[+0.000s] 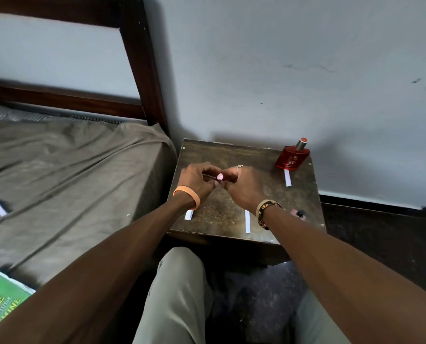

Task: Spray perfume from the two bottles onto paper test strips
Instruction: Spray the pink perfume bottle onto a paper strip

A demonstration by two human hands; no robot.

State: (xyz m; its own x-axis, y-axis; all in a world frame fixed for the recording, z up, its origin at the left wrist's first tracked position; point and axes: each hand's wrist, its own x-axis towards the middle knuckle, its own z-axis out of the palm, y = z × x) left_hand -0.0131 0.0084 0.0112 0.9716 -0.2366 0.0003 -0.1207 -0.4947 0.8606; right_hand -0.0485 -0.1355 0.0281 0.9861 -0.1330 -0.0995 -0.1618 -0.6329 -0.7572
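Knees (179, 281) low in front; beyond them left hand (197, 178) and right hand (244, 187) were together over the bench (231, 155), fingers (208, 168) clamped on a small pink-topped bottle (220, 176), likely readying it. Red bottle (292, 157) stood back right beside a strip (287, 178). Next move, I'd say: nozzle aimed at a strip.

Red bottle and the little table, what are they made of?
The red bottle looks like glossy, see-through red glass, maybe plastic; light shines on it, and its neck looks like shiny metal. The table looks like dark wood, dull and scuffed, with worn patches on top.
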